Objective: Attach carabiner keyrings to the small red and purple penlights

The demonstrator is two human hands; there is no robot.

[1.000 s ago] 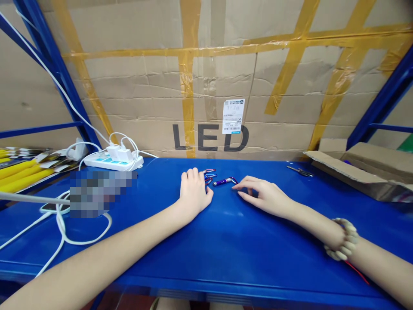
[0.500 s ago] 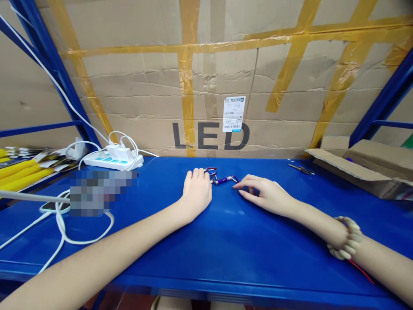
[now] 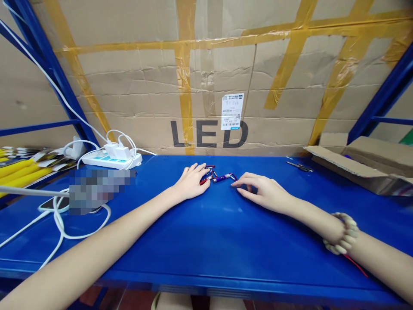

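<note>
On the head view, my left fingers (image 3: 198,168) lie about the red torch (image 3: 203,182), grip impossible to tell; my right fingers (image 3: 247,179) are parted, the purple torch (image 3: 221,178) just off their tips. I judge this as lining up; next calls for a careful pinch.

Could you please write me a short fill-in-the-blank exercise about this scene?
1. The left hand has its palm turned ____.
2. Between it and the right hand, a purple cylinder lies on a tabletop coloured ____.
3. The large black letters on the cardboard spell ____.
4. The right forearm wears a beaded ____.

Missing words: down; blue; LED; bracelet.
</note>
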